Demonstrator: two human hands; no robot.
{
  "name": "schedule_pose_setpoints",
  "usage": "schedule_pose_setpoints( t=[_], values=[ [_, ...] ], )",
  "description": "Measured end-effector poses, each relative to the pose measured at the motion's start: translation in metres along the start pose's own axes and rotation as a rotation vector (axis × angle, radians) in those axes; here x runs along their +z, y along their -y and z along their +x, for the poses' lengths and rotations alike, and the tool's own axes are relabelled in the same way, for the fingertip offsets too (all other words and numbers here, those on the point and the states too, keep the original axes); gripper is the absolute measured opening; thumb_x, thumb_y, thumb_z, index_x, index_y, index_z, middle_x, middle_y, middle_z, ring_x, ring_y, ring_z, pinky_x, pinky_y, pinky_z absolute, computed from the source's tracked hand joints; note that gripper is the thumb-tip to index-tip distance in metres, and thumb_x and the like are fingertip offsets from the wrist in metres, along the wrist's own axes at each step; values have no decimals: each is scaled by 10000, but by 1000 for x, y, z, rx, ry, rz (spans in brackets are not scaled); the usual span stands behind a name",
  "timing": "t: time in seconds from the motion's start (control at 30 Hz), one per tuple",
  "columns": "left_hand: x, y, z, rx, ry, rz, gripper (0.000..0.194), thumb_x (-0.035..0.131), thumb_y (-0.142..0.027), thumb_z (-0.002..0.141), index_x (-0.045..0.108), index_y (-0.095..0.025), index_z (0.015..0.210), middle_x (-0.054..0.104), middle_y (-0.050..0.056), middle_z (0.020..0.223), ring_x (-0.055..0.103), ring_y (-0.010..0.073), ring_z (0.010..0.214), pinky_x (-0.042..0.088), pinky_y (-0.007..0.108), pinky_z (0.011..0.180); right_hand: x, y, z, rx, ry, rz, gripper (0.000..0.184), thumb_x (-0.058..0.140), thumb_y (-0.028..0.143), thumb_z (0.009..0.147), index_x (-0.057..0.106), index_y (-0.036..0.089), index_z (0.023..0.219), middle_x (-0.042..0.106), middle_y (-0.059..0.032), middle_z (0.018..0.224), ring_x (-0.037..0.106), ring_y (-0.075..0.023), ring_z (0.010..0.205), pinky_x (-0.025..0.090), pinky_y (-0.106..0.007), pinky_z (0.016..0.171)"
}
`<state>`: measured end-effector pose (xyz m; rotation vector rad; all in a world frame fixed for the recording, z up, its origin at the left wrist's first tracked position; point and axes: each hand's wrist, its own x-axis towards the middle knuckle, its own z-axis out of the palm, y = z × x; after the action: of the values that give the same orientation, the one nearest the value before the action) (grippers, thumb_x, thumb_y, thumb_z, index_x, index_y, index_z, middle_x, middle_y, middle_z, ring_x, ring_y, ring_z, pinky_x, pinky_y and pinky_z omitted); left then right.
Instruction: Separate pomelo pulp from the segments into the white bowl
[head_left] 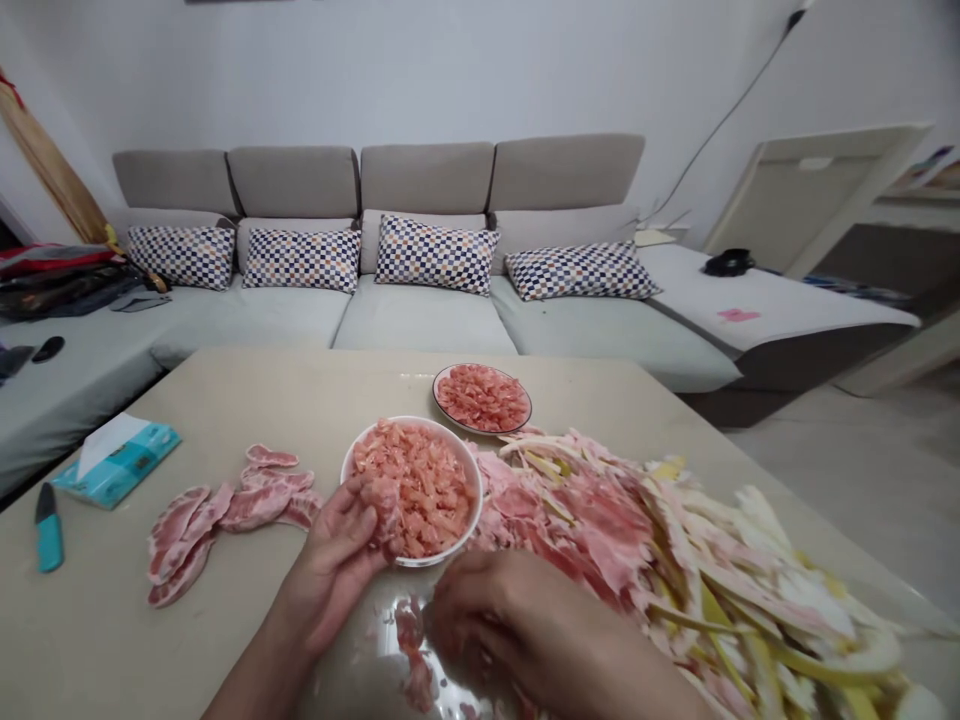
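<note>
My left hand [345, 540] holds a piece of pink pomelo segment [385, 505] between thumb and fingers, at the near left rim of a white bowl [477, 500]. Loose red pomelo flesh [420, 480] fills the bowl. My right hand [495, 610] is lowered over the table in front of the bowl, its fingers curled and slightly blurred; whatever lies in them is hidden. Beside its fingertips, small scraps of pomelo flesh [412, 650] lie on the wet, shiny tabletop. Several pomelo segments [259, 500] rest left of my left hand.
A big heap of pomelo peel and membranes [675, 560] covers the table's right side. Behind the bowl is a plate [480, 431] of pomelo flesh. A tissue pack [127, 465] and a teal-handled knife [49, 540] lie at left. Beyond the table stands a sofa [420, 310].
</note>
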<state>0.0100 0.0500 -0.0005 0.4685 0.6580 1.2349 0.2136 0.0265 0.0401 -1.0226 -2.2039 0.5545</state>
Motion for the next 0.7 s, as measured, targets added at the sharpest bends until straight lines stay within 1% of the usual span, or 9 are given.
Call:
schedule_pose_setpoints(
  t=[0.07, 0.1, 0.17, 0.27, 0.4, 0.47, 0.57, 0.63, 0.7],
  values=[
    [1, 1, -1, 62, -29, 163, 319, 786, -119, 708, 676, -206, 995, 674, 11, 896, 645, 133, 836, 529, 238, 759, 2, 0, 2, 90, 220, 34, 364, 531, -52, 675, 729, 253, 699, 706, 42, 629, 648, -127, 563, 461, -189, 513],
    [1, 2, -2, 91, -34, 250, 333, 807, -125, 681, 683, -200, 980, 685, 23, 921, 652, 148, 868, 526, 237, 776, 1, 0, 3, 152, 291, 40, 328, 556, -39, 695, 724, 242, 686, 695, 39, 608, 632, -125, 540, 443, -191, 498],
    [1, 3, -2, 142, -29, 405, 352, 835, -140, 638, 695, -196, 956, 701, 39, 965, 662, 167, 886, 526, 237, 779, -1, 0, 5, 264, 304, 41, 207, 645, 65, 750, 709, 229, 641, 659, 39, 546, 588, -118, 484, 405, -198, 470],
    [1, 7, -2, 188, -5, 550, 360, 844, -154, 614, 703, -217, 940, 706, 10, 896, 659, 143, 795, 526, 217, 725, -4, -1, 7, 354, 178, 52, 27, 728, 246, 779, 716, 230, 760, 678, 22, 641, 598, -134, 556, 414, -219, 519],
    [0, 9, -3, 256, 28, 653, 271, 824, -150, 630, 705, -225, 862, 690, -15, 863, 647, 124, 767, 521, 206, 731, -1, -4, 12, 384, -51, 105, 424, 818, 308, 703, 647, 244, 1085, 689, -12, 897, 609, -163, 720, 458, -251, 631],
    [-1, 9, -3, 283, 34, 695, 247, 811, -148, 648, 701, -232, 852, 687, -18, 878, 646, 125, 783, 519, 206, 745, 5, -6, 16, 347, -86, 161, 441, 837, 302, 682, 644, 231, 1072, 679, -13, 903, 599, -161, 732, 461, -254, 653],
    [-2, 7, -2, 341, 34, 783, 207, 787, -154, 683, 696, -237, 849, 681, -14, 886, 642, 134, 801, 516, 214, 743, 15, -9, 22, 315, -125, 237, 247, 805, 284, 723, 674, 203, 917, 668, -3, 827, 587, -147, 702, 452, -241, 632],
    [-3, 6, -1, 439, 40, 880, 179, 762, -138, 708, 694, -237, 840, 677, -8, 886, 638, 149, 836, 509, 226, 753, 21, -11, 25, 322, -146, 292, 146, 760, 266, 765, 684, 194, 866, 664, 1, 777, 579, -135, 660, 446, -232, 598],
    [-3, 5, -1, 550, 50, 973, 172, 730, -109, 732, 690, -239, 838, 677, -5, 876, 633, 159, 868, 499, 236, 766, 25, -13, 27, 337, -146, 352, 116, 719, 261, 791, 698, 190, 880, 670, -3, 757, 577, -131, 636, 451, -230, 581]
  ],
)
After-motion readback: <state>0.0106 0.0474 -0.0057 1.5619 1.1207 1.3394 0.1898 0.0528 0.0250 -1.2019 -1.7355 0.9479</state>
